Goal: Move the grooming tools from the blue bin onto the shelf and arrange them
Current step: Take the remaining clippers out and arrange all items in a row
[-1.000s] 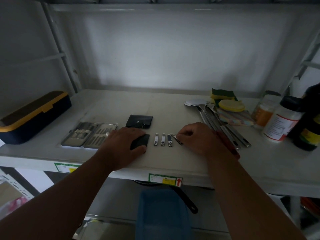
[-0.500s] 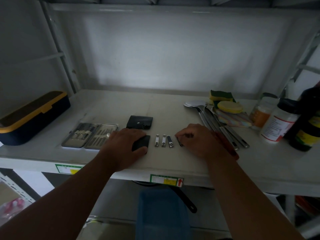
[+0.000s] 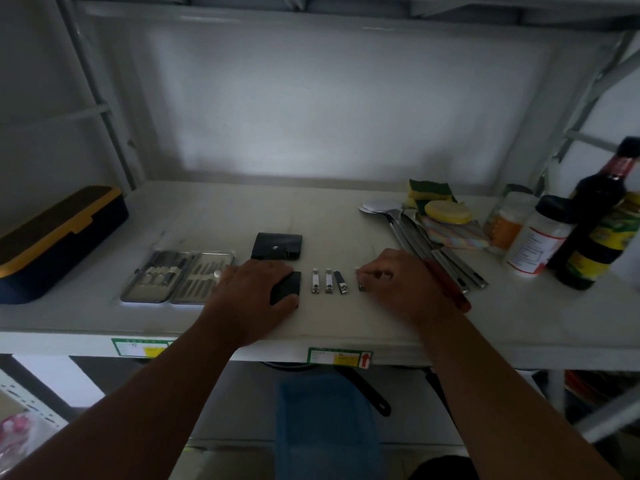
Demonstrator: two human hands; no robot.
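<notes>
On the white shelf lie three small nail clippers in a row. A fourth clipper sits to their right, pinched by the fingertips of my right hand. My left hand rests on a small black pouch left of the row, thumb at its near edge. Behind it lies another black snap pouch. An open manicure kit lies further left. The blue bin stands below the shelf, blurred.
A dark blue box with a yellow lid sits at the far left. Ladles and utensils, sponges, jars and a dark bottle crowd the right end. A black pan handle shows under the shelf.
My right hand has turned the fourth clipper from a slant to lie parallel with the row. The left hand stays on the black pouch.
</notes>
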